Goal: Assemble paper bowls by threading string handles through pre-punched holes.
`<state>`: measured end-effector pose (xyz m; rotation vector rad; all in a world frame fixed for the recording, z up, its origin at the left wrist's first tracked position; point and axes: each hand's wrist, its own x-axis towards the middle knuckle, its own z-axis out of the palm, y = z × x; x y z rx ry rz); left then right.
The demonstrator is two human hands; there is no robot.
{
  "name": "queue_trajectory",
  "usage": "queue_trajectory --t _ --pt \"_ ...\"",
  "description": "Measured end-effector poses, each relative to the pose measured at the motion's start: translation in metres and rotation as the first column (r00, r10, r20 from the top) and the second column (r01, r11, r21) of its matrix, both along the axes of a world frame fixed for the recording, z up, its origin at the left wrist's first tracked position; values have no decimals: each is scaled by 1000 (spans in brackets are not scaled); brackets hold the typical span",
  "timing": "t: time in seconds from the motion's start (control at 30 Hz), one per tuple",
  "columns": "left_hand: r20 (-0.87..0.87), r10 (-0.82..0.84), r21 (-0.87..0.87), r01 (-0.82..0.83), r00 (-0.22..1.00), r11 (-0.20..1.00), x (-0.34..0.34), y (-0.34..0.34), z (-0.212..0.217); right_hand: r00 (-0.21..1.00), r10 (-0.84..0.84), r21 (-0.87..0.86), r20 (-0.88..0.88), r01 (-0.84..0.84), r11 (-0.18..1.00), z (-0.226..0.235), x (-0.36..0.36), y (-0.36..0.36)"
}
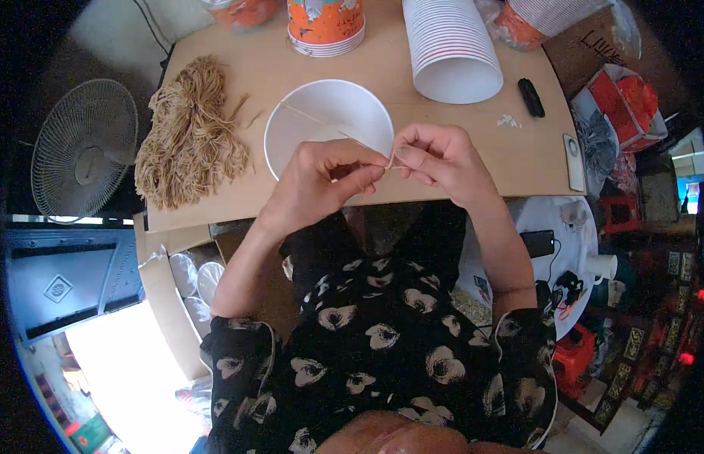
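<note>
Over the front edge of the table, my left hand [314, 181] and my right hand [446, 163] meet with fingertips nearly touching. Both are closed in a pinch on a thin tan cord [356, 139]. A short loop or end of it shows between the fingertips, and another length trails back over my left hand. Just behind my hands stands a white paper tub [272, 132], with a pale strand lying across its inside. Left of the tub lies a large bundle of tan cords [193, 140]. Finer detail at the fingertips is too small to tell.
A stack of white tubs [454, 57] lies tilted at the back, beside an orange printed bucket [326, 29]. Toward the right are small white bits [509, 121], a black object [530, 98] and a white slim device [573, 163]. A fan [85, 159] stands left.
</note>
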<state>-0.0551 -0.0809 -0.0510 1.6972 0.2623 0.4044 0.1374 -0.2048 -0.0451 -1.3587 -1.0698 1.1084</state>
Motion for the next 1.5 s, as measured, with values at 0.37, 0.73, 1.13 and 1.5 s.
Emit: queue_trajectory --t 0.37,0.73,1.13,1.5 --pt "147 305 394 -338 941 854 9 -14 0 1000 24 -53 -14 -24 998 -2 0 11" --pt "371 168 723 -397 913 565 8 -3 -12 986 16 -115 -167 -35 993 -3 5 16" --pt "399 197 701 -437 895 564 11 -6 -8 973 47 -79 -226 -66 995 -2 5 15" --pt "231 232 405 -310 945 860 9 1 -2 999 35 -74 5 -34 997 5 3 19"
